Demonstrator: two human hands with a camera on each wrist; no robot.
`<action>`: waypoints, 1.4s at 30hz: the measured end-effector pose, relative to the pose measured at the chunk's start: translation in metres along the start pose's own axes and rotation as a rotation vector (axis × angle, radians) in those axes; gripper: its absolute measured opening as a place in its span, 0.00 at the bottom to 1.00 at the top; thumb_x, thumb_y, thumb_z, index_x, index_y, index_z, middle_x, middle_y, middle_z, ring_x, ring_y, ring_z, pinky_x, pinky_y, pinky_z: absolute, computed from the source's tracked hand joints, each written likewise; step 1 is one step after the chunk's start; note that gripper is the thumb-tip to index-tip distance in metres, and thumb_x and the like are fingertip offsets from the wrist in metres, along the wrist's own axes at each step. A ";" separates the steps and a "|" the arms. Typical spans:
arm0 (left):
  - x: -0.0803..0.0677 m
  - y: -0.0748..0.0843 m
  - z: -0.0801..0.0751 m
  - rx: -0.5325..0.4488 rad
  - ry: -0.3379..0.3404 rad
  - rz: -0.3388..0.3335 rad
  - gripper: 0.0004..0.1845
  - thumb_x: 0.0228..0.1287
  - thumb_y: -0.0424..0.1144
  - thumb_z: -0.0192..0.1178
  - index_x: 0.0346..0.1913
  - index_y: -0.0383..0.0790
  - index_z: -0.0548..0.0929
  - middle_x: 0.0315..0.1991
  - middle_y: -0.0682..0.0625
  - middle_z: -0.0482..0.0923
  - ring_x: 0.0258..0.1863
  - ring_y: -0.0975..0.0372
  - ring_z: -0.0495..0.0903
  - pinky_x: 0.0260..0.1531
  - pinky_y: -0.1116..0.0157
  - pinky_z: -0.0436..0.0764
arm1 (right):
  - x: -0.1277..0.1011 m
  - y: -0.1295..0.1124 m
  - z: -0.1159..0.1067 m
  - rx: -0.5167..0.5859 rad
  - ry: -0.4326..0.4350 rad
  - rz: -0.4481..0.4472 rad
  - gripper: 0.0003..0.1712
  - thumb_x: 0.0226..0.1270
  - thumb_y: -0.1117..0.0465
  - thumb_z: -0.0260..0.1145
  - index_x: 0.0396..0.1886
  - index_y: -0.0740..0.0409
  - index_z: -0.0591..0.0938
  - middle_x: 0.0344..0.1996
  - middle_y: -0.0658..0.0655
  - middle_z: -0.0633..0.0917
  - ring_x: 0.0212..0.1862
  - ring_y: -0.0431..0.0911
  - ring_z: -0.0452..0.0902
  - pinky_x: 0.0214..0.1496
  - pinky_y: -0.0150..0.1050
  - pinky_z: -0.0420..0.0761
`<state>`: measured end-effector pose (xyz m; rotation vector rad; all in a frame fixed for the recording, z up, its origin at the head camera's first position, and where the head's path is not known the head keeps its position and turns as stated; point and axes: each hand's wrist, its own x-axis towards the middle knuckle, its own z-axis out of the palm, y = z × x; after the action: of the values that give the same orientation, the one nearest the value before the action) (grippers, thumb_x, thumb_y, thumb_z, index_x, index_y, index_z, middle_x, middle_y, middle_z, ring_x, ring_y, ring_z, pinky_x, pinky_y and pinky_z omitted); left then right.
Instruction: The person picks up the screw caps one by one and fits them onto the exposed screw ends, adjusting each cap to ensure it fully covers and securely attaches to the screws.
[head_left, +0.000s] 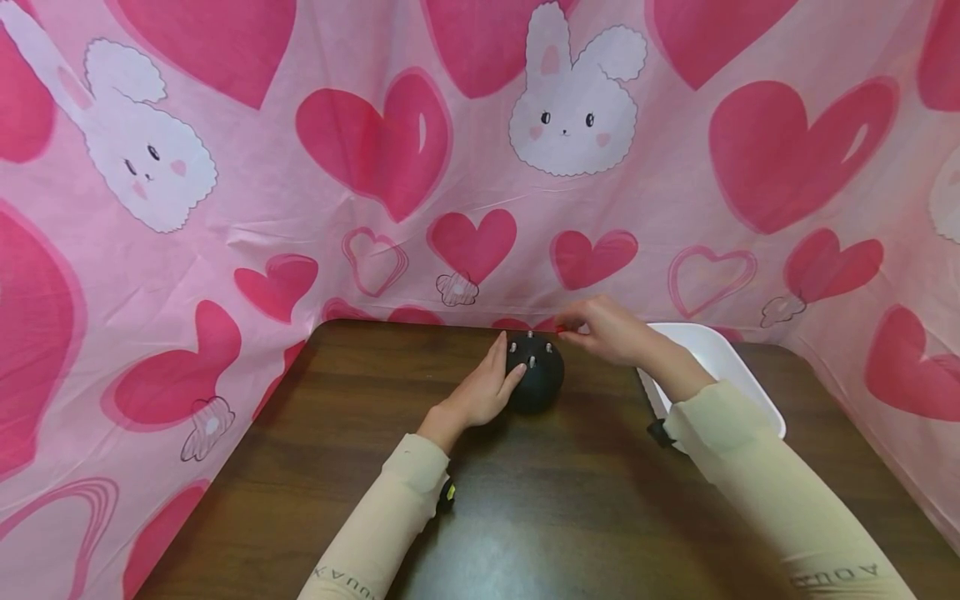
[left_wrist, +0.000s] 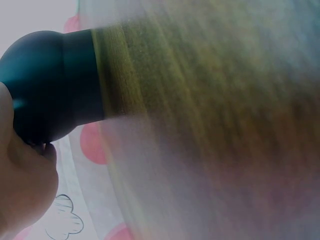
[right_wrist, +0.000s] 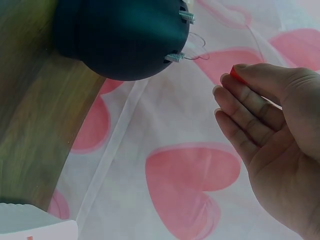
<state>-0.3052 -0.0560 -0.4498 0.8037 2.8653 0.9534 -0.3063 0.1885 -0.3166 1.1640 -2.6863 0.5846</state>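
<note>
A black ball-shaped body (head_left: 538,390) stands on the table, with several threaded metal studs on its top. Its flat-ended cylindrical base (left_wrist: 82,77) shows in the left wrist view. My left hand (head_left: 482,395) holds the ball from the left, thumb across the near side and fingers behind. Just right of the studs, my right hand (head_left: 609,332) pinches a small red piece (right_wrist: 236,74) between thumb and index finger, its other fingers extended. The piece is apart from the studs (right_wrist: 175,57), and most of it is hidden by the fingertips.
A white tray (head_left: 738,375) lies at the right of the brown wooden table (head_left: 337,400), under my right forearm. A pink cloth (head_left: 480,175) with hearts and rabbits hangs behind the table's far edge and down both sides.
</note>
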 end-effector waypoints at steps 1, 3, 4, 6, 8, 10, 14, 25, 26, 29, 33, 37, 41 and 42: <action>0.000 0.000 0.000 -0.003 0.000 -0.001 0.44 0.81 0.62 0.38 0.83 0.37 0.36 0.84 0.43 0.37 0.82 0.54 0.45 0.78 0.57 0.50 | 0.000 -0.001 0.000 0.000 0.000 0.001 0.12 0.62 0.66 0.76 0.45 0.61 0.90 0.38 0.56 0.91 0.42 0.51 0.88 0.50 0.49 0.87; 0.000 0.000 0.000 -0.004 -0.002 -0.003 0.44 0.81 0.62 0.37 0.83 0.37 0.35 0.84 0.43 0.36 0.82 0.55 0.45 0.78 0.57 0.50 | 0.001 -0.001 0.001 0.005 0.001 -0.005 0.12 0.62 0.67 0.75 0.45 0.62 0.90 0.38 0.57 0.91 0.41 0.51 0.88 0.50 0.49 0.87; 0.000 0.000 0.000 -0.004 -0.003 -0.005 0.45 0.81 0.62 0.37 0.83 0.37 0.35 0.84 0.43 0.36 0.82 0.55 0.45 0.78 0.58 0.50 | 0.001 -0.001 0.001 0.005 0.002 -0.004 0.11 0.62 0.67 0.75 0.45 0.62 0.90 0.38 0.57 0.91 0.41 0.51 0.88 0.50 0.49 0.87; -0.001 0.000 0.000 -0.006 -0.004 -0.007 0.44 0.81 0.62 0.37 0.83 0.38 0.35 0.84 0.44 0.36 0.82 0.55 0.44 0.78 0.58 0.50 | 0.002 -0.001 0.002 0.004 0.006 -0.007 0.11 0.62 0.67 0.75 0.45 0.62 0.90 0.38 0.57 0.91 0.41 0.51 0.88 0.50 0.49 0.87; -0.001 0.000 0.000 -0.007 -0.003 -0.006 0.44 0.81 0.62 0.37 0.83 0.37 0.35 0.84 0.44 0.36 0.82 0.55 0.44 0.78 0.57 0.50 | 0.002 0.000 0.003 0.007 0.009 -0.009 0.11 0.62 0.68 0.75 0.45 0.63 0.90 0.38 0.58 0.91 0.41 0.51 0.89 0.49 0.50 0.87; 0.000 0.000 0.000 -0.007 -0.002 -0.006 0.45 0.81 0.62 0.37 0.83 0.37 0.35 0.84 0.44 0.36 0.82 0.55 0.44 0.78 0.57 0.50 | 0.002 0.001 0.004 0.006 0.008 -0.003 0.11 0.62 0.67 0.76 0.45 0.62 0.90 0.38 0.58 0.91 0.41 0.51 0.88 0.49 0.49 0.87; 0.000 0.000 0.000 -0.010 -0.001 -0.007 0.45 0.81 0.62 0.37 0.83 0.37 0.35 0.84 0.44 0.36 0.82 0.54 0.45 0.78 0.57 0.50 | 0.003 0.001 0.006 0.009 0.003 0.001 0.12 0.62 0.67 0.76 0.46 0.62 0.90 0.39 0.57 0.90 0.42 0.51 0.88 0.50 0.49 0.87; 0.000 0.000 -0.001 -0.014 -0.010 -0.011 0.45 0.80 0.63 0.37 0.83 0.38 0.35 0.84 0.44 0.36 0.82 0.55 0.45 0.78 0.57 0.50 | 0.007 0.001 0.010 0.040 0.000 -0.009 0.14 0.61 0.68 0.76 0.47 0.63 0.90 0.39 0.57 0.90 0.42 0.51 0.87 0.51 0.49 0.87; 0.000 0.000 -0.001 -0.013 -0.013 -0.014 0.45 0.80 0.63 0.36 0.83 0.38 0.34 0.84 0.44 0.36 0.82 0.55 0.45 0.78 0.57 0.50 | 0.007 0.001 0.010 0.043 0.001 -0.013 0.14 0.61 0.68 0.76 0.47 0.63 0.90 0.39 0.57 0.90 0.42 0.51 0.87 0.51 0.49 0.87; 0.000 0.000 -0.001 -0.016 -0.017 -0.017 0.45 0.80 0.63 0.37 0.83 0.39 0.34 0.84 0.45 0.35 0.82 0.55 0.45 0.78 0.58 0.50 | 0.008 0.001 0.011 0.043 0.000 -0.020 0.14 0.61 0.69 0.76 0.47 0.63 0.89 0.39 0.57 0.90 0.42 0.50 0.87 0.51 0.49 0.87; 0.000 0.001 -0.002 -0.013 -0.015 -0.019 0.45 0.80 0.63 0.37 0.83 0.39 0.34 0.84 0.45 0.35 0.82 0.56 0.45 0.78 0.58 0.50 | 0.009 0.001 0.012 0.038 -0.007 -0.015 0.15 0.60 0.69 0.76 0.48 0.63 0.89 0.39 0.57 0.90 0.41 0.50 0.86 0.50 0.48 0.87; 0.000 0.002 -0.002 -0.018 -0.019 -0.022 0.45 0.80 0.63 0.37 0.83 0.39 0.34 0.84 0.45 0.35 0.82 0.56 0.45 0.78 0.58 0.50 | 0.010 0.002 0.014 0.042 -0.013 -0.003 0.15 0.60 0.69 0.76 0.48 0.63 0.89 0.40 0.57 0.90 0.41 0.50 0.87 0.50 0.48 0.87; 0.000 0.002 -0.003 -0.023 -0.022 -0.023 0.45 0.80 0.63 0.37 0.83 0.39 0.34 0.84 0.45 0.36 0.82 0.55 0.46 0.78 0.58 0.51 | 0.011 0.002 0.016 0.056 -0.022 0.000 0.15 0.61 0.69 0.76 0.49 0.64 0.89 0.41 0.58 0.90 0.42 0.51 0.86 0.51 0.48 0.87; 0.000 0.002 -0.003 -0.021 -0.022 -0.022 0.45 0.80 0.63 0.37 0.83 0.39 0.34 0.84 0.45 0.36 0.82 0.55 0.46 0.78 0.58 0.51 | 0.012 0.002 0.017 0.059 -0.025 -0.003 0.15 0.61 0.69 0.75 0.49 0.64 0.89 0.41 0.58 0.90 0.42 0.51 0.86 0.51 0.48 0.87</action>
<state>-0.3048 -0.0562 -0.4466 0.7738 2.8343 0.9648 -0.3153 0.1749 -0.3293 1.1973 -2.7049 0.6569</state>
